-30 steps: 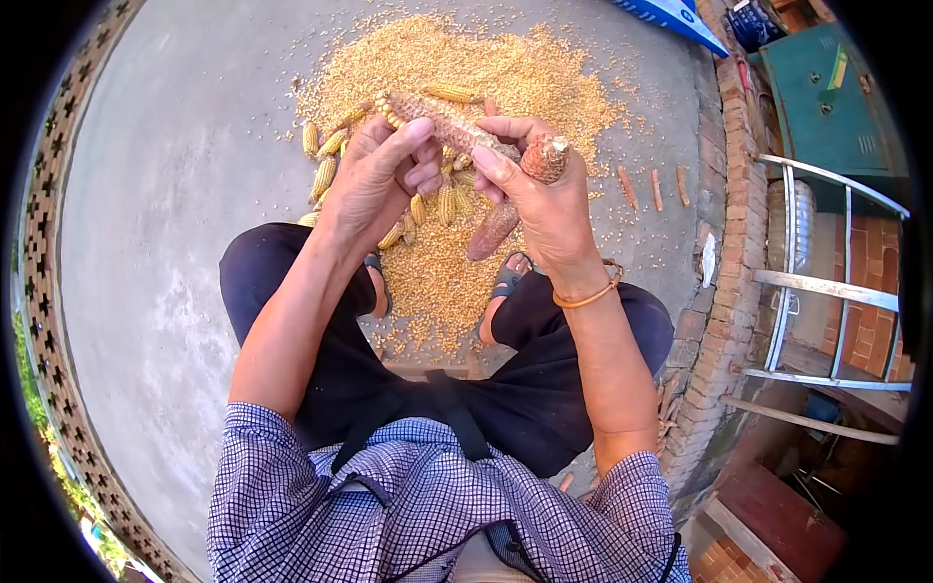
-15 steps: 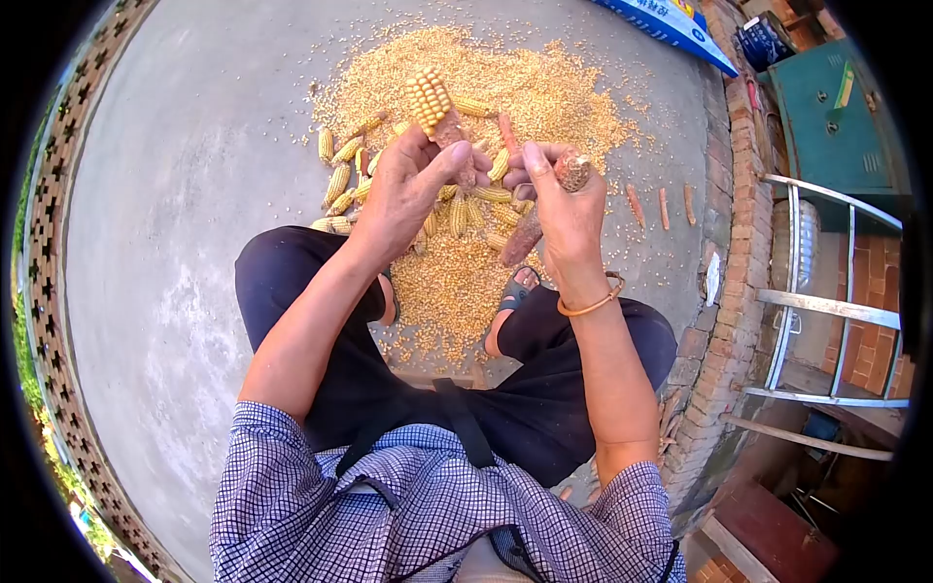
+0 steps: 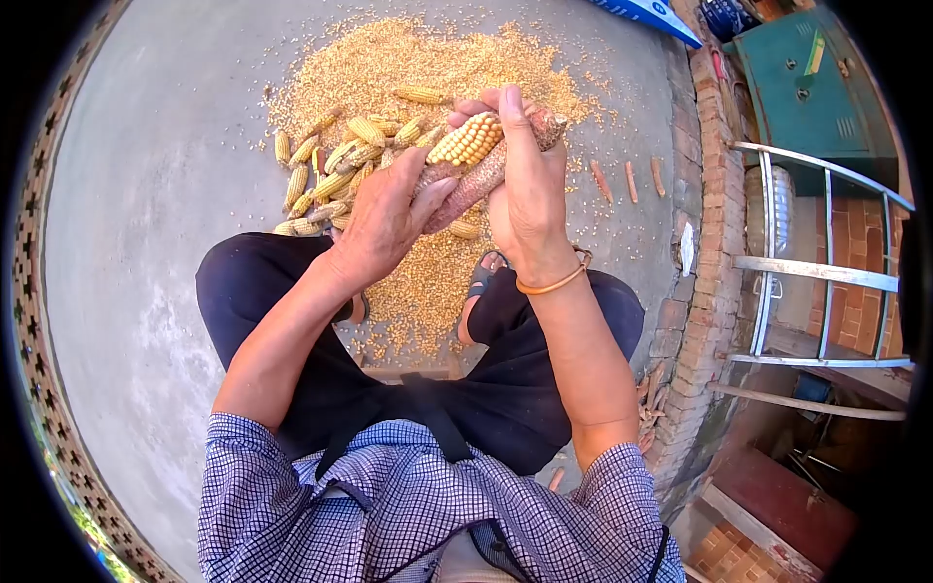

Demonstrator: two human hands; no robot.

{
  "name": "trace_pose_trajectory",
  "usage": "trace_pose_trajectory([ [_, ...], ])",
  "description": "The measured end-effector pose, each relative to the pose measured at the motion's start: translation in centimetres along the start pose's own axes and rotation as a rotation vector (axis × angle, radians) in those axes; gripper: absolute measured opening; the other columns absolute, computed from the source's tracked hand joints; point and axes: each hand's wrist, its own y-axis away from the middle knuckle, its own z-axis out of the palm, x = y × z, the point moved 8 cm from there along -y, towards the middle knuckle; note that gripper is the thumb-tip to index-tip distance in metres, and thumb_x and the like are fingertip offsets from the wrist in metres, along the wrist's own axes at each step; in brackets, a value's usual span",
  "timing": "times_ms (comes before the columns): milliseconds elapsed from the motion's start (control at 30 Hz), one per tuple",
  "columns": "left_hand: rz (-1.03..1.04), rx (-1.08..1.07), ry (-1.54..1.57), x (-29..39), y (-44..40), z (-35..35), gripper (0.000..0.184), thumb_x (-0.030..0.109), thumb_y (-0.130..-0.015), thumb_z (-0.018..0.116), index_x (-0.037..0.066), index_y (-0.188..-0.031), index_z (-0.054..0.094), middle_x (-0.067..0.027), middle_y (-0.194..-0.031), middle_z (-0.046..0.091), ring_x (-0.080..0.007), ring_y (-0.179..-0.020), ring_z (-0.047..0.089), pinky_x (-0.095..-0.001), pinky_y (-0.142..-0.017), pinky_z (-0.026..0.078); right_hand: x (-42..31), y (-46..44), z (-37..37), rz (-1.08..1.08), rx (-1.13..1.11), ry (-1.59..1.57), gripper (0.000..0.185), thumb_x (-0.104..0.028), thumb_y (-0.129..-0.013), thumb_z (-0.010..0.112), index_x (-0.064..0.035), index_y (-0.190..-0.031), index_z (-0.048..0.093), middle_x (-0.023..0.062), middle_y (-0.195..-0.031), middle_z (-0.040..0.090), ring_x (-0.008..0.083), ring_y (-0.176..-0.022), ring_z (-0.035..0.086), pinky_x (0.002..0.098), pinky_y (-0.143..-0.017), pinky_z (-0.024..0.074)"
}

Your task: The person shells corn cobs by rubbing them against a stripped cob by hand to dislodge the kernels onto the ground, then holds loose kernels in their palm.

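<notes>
Kernels (image 3: 418, 63) on floor (image 3: 146, 194), ahead of person (image 3: 408, 505). Ears (image 3: 364, 131) heaped left, three stripped cobs (image 3: 631, 183) in a row right. Brick edging (image 3: 717, 204) farther right; cabinet (image 3: 807, 92), metal frame (image 3: 816, 273) beyond. Above kernels, between left hand (image 3: 377, 219) and right hand (image 3: 530, 199): held ear (image 3: 468, 142) lying along held cob (image 3: 478, 182).

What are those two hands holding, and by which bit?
The left hand holds a partly shelled cob by its bare lower end. The right hand grips a bare cob near its upper end.
</notes>
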Motion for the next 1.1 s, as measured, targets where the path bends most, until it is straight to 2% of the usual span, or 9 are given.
trace_pose_trajectory([
  [133, -0.075, -0.053, -0.011, -0.5, 0.0, 0.7, 0.027, 0.025, -0.098, 0.054, -0.001, -0.095, 0.047, -0.025, -0.076, 0.057, -0.0429, -0.074, 0.059, -0.0472, -0.064, 0.044, 0.4, 0.1, -0.4, 0.012, 0.061, -0.003, 0.029, -0.028, -0.099, 0.056, 0.0011, -0.102, 0.059, 0.0125, -0.088, 0.066, 0.0201, -0.085, 0.066, 0.0343, -0.078, 0.0538],
  [233, -0.086, -0.061, -0.055, -0.6, 0.3, 1.3, 0.029, 0.027, -0.1, 0.05, -0.001, -0.093, 0.045, -0.0261, -0.074, 0.057, -0.0438, -0.073, 0.059, -0.0485, -0.064, 0.044, 0.9, -0.1, -0.7, -0.012, 0.161, 0.019, 0.025, -0.025, -0.098, 0.058, -0.0032, -0.086, 0.059, 0.0081, -0.074, 0.064, 0.0141, -0.063, 0.061, 0.0286, -0.061, 0.0506],
  [333, -0.126, -0.142, -0.016, -0.1, 0.7, 1.9, 0.031, 0.028, -0.101, 0.048, -0.002, -0.092, 0.043, -0.0262, -0.073, 0.057, -0.0442, -0.072, 0.059, -0.0495, -0.063, 0.044, 1.8, -0.5, -1.6, 0.059, 0.257, -0.022, 0.023, -0.023, -0.098, 0.059, -0.0038, -0.085, 0.056, 0.0078, -0.069, 0.062, 0.0148, -0.055, 0.059, 0.0294, -0.052, 0.0501],
  [433, -0.08, -0.145, 0.125, -0.5, 1.1, 3.2, 0.034, 0.03, -0.101, 0.047, -0.002, -0.092, 0.044, -0.0242, -0.072, 0.057, -0.0435, -0.068, 0.056, -0.047, -0.063, 0.044, 1.8, -0.3, -2.6, 0.126, 0.383, 0.03, 0.025, -0.025, -0.097, 0.059, -0.0053, -0.082, 0.057, 0.0084, -0.072, 0.061, 0.0192, -0.058, 0.062, 0.0358, -0.069, 0.0562],
  [533, -0.04, -0.064, 0.256, -0.3, 0.8, 2.4, 0.035, 0.032, -0.101, 0.048, -0.002, -0.091, 0.045, -0.0228, -0.07, 0.055, -0.0423, -0.063, 0.051, -0.0441, -0.061, 0.043, 2.0, -0.8, -2.4, 0.158, 0.292, -0.051, 0.026, -0.027, -0.097, 0.06, -0.0048, -0.083, 0.057, 0.0084, -0.071, 0.061, 0.0201, -0.062, 0.063, 0.036, -0.072, 0.0562],
  [633, -0.095, -0.021, 0.17, -0.9, 0.4, 1.4, 0.032, 0.028, -0.1, 0.052, -0.002, -0.091, 0.048, -0.0234, -0.075, 0.055, -0.0403, -0.066, 0.049, -0.0429, -0.062, 0.042, 1.9, -1.4, -1.4, 0.145, 0.151, -0.126, 0.024, -0.026, -0.096, 0.061, -0.004, -0.088, 0.056, 0.0079, -0.073, 0.063, 0.0164, -0.061, 0.062, 0.0319, -0.057, 0.0531],
  [900, -0.085, -0.045, -0.072, -1.0, 0.5, 2.1, 0.029, 0.025, -0.098, 0.054, -0.002, -0.089, 0.046, -0.0258, -0.077, 0.056, -0.0442, -0.073, 0.056, -0.0472, -0.065, 0.043, 2.0, -1.0, -1.3, 0.03, 0.207, 0.038, 0.028, -0.02, -0.098, 0.056, -0.0007, -0.078, 0.059, 0.0093, -0.063, 0.062, 0.0165, -0.054, 0.06, 0.0296, -0.052, 0.047],
  [1000, -0.098, -0.108, 0.071, -1.0, 0.6, 2.3, 0.029, 0.025, -0.099, 0.053, -0.003, -0.092, 0.046, -0.0274, -0.08, 0.057, -0.0452, -0.078, 0.056, -0.0461, -0.067, 0.044, 1.0, -0.9, -0.7, 0.039, 0.159, 0.057, 0.027, -0.014, -0.097, 0.055, -0.0002, -0.074, 0.056, 0.0106, -0.063, 0.059, 0.0178, -0.053, 0.059, 0.0425, -0.095, 0.053],
  [1100, -0.09, -0.176, 0.336, -0.4, 0.5, 2.6, 0.027, 0.027, -0.103, 0.046, 0.0, -0.103, 0.05, -0.0079, -0.071, 0.049, -0.0203, -0.062, 0.046, -0.0321, -0.058, 0.036, 0.9, -1.1, -0.9, -0.037, 0.176, 0.096, 0.029, -0.015, -0.098, 0.055, -0.0005, -0.073, 0.058, 0.0081, -0.058, 0.06, 0.0152, -0.048, 0.057, 0.0294, -0.047, 0.0456],
])
